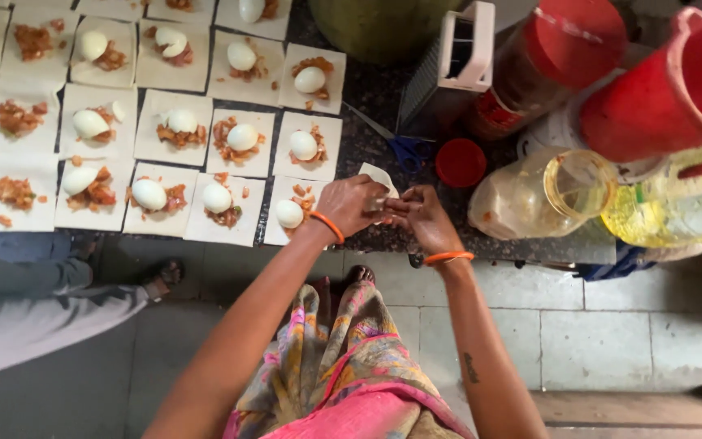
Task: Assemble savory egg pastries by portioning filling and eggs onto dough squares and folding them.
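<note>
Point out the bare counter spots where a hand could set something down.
Bare dark counter lies between the dough squares and the grater, partly taken by scissors. The right side is crowded with an oil jar and red containers.

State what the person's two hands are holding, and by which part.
Both the left hand and the right hand pinch a thin pale square dough sheet by its lower edge.

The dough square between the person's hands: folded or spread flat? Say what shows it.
Folded. Both the left hand and right hand pinch the dough square together; only one corner sticks up.
</note>
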